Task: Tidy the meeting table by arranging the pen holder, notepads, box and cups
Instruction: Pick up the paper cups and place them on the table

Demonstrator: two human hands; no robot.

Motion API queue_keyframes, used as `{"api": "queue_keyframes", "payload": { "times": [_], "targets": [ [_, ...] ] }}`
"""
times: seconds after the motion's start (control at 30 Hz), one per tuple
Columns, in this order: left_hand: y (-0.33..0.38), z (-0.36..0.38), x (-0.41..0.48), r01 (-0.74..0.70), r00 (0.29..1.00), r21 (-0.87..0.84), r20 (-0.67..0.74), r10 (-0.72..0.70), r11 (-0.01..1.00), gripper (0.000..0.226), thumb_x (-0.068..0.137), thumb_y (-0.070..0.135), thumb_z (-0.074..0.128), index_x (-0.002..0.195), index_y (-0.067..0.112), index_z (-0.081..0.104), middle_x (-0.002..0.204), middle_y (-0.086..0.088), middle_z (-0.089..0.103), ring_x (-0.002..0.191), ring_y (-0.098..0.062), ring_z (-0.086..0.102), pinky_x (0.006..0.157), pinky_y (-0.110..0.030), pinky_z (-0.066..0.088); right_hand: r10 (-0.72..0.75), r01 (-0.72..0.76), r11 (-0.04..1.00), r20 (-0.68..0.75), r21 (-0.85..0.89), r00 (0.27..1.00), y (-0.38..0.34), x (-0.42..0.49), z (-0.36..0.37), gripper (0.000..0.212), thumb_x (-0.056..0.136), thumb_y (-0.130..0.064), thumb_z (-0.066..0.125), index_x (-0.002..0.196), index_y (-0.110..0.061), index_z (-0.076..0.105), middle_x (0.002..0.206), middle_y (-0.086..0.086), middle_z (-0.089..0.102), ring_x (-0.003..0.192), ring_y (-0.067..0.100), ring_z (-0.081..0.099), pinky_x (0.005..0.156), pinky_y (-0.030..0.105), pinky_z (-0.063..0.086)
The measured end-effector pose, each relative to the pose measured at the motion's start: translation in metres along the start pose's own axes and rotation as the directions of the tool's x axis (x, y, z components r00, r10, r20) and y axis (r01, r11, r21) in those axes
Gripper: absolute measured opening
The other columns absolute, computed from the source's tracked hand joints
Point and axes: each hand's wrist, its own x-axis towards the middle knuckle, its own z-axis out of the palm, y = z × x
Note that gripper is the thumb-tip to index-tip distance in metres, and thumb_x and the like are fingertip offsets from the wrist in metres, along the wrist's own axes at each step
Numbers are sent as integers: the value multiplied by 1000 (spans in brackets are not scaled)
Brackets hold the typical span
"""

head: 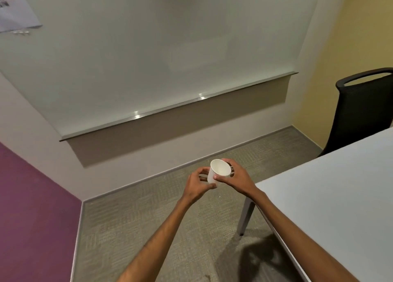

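White paper cup (219,172), empty and tilted with its mouth toward the camera, is held in both hands over grey carpet (148,217), off the corner of the pale grey table (329,186). Left hand (196,186) cradles its base; right hand (235,176) pinches its rim and side. Black mesh chair (361,109) stands behind the table.

- Both bare forearms reach forward, wrists close together.
- Left hand (197,183) curls its fingers around a cup (219,172) from the left.
- Right hand (236,177) grips its right side.
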Motion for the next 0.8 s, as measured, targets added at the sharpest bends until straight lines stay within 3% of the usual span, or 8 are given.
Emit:
{"api": "queue_keyframes", "payload": {
  "times": [0.1, 0.27, 0.4, 0.57, 0.8],
  "targets": [
    [2, -12, 38, -27, 999, 18, 31, 26, 999, 59, 61, 9, 85, 116, 15, 64, 108, -5, 69, 95, -25, 70, 81, -39, 61, 13, -14, 1000, -45, -4, 999, -3, 30, 1, 65, 62, -55, 83, 117, -47, 49, 108, -33, 56, 102, -9, 55, 79, 13, 44],
    [4, -16, 100, -47, 996, 29, 74, 44, 999, 60, 60, 11, 87, 115, 19, 64, 106, -1, 68, 92, -18, 68, 75, -26, 59, 51, -51, 999, -97, 4, 994, 7, 82, -1, 66, 62, -54, 83, 119, -42, 52, 108, -27, 59, 104, -5, 57, 81, 15, 46],
    [6, -12, 154, -51, 994, 34, 100, 48, 998, 60, 60, 11, 88, 115, 19, 63, 108, -2, 67, 94, -20, 68, 78, -31, 60, 70, -70, 998, -128, 7, 989, 19, 126, -9, 70, 61, -54, 84, 122, -38, 53, 112, -24, 60, 105, -5, 56, 83, 14, 44],
    [17, -5, 220, -54, 988, 52, 149, 46, 997, 61, 60, 9, 87, 116, 18, 63, 111, -2, 65, 96, -25, 67, 79, -34, 60, 98, -98, 995, -169, 9, 981, 32, 179, -26, 74, 62, -55, 83, 126, -32, 53, 118, -14, 62, 109, 6, 58, 90, 24, 49],
    [33, 2, 292, -86, 975, 70, 213, 70, 994, 64, 63, 10, 87, 121, 14, 61, 113, -4, 64, 94, -24, 66, 71, -23, 56, 127, -130, 992, -224, 1, 966, 39, 238, -49, 75, 63, -52, 84, 127, -29, 52, 118, -11, 61, 107, 9, 58, 84, 20, 48]
  ]
}}
